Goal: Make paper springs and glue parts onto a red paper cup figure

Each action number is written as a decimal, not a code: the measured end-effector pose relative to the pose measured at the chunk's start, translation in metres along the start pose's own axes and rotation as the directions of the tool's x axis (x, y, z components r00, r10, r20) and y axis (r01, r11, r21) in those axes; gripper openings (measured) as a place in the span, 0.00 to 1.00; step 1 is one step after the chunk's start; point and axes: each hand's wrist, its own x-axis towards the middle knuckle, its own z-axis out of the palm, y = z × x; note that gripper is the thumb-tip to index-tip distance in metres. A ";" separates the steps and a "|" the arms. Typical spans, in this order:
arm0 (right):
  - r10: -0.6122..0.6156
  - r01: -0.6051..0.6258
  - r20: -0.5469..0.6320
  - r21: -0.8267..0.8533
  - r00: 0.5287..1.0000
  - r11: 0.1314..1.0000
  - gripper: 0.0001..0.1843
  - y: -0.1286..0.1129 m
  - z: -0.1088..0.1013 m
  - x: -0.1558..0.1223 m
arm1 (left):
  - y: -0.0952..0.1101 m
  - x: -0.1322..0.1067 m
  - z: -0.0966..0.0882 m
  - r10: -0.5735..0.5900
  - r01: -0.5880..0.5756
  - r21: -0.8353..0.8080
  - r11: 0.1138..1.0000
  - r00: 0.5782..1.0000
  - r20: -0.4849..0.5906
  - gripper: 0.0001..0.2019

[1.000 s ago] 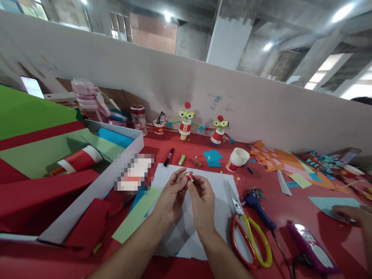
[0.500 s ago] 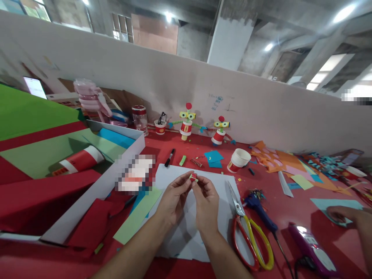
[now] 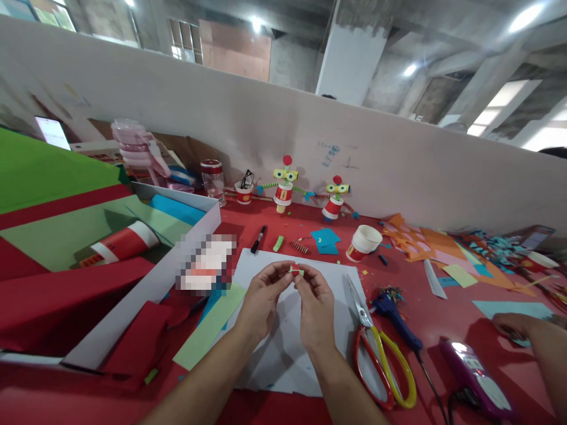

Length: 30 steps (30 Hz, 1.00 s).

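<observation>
Box [image 3: 146,295] at left of frame. Left hand [image 3: 261,295], centre, fingertips pinched on small red-and-green piece [image 3: 296,270], held dead centre over white sheet [image 3: 283,354]. Right hand [image 3: 318,298] just right, fingers closed on same piece. Scissors [image 3: 364,319], blue glue gun [image 3: 398,321] lower right.

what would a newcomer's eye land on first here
Probably the two goggle-eyed paper-cup robot figures at the back of the red table, in front of the pale wall. Next, perhaps, the big red-and-yellow-handled scissors at the right side of the white paper. Above that paper, the left hand and right hand together hold a small red-and-green piece.
</observation>
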 end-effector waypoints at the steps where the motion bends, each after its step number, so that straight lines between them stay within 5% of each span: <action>1: 0.000 0.000 -0.002 0.004 1.000 1.000 0.12 -0.001 0.000 0.000 | 0.001 0.000 0.000 0.006 -0.006 0.016 1.000 1.000 0.010 0.12; 8: -0.025 0.024 0.026 0.032 0.999 0.999 0.11 -0.004 -0.003 0.003 | 0.003 -0.001 -0.001 0.056 -0.066 0.111 0.992 0.995 0.087 0.15; 15: -0.033 0.033 0.057 -0.001 0.998 0.999 0.09 -0.001 -0.003 0.003 | 0.001 0.001 -0.003 0.106 -0.109 0.147 0.983 0.994 0.022 0.11; 30: 0.017 -0.017 0.042 -0.011 0.999 1.000 0.08 -0.001 -0.004 0.005 | 0.004 0.000 -0.001 0.004 -0.004 0.162 0.987 1.000 -0.002 0.15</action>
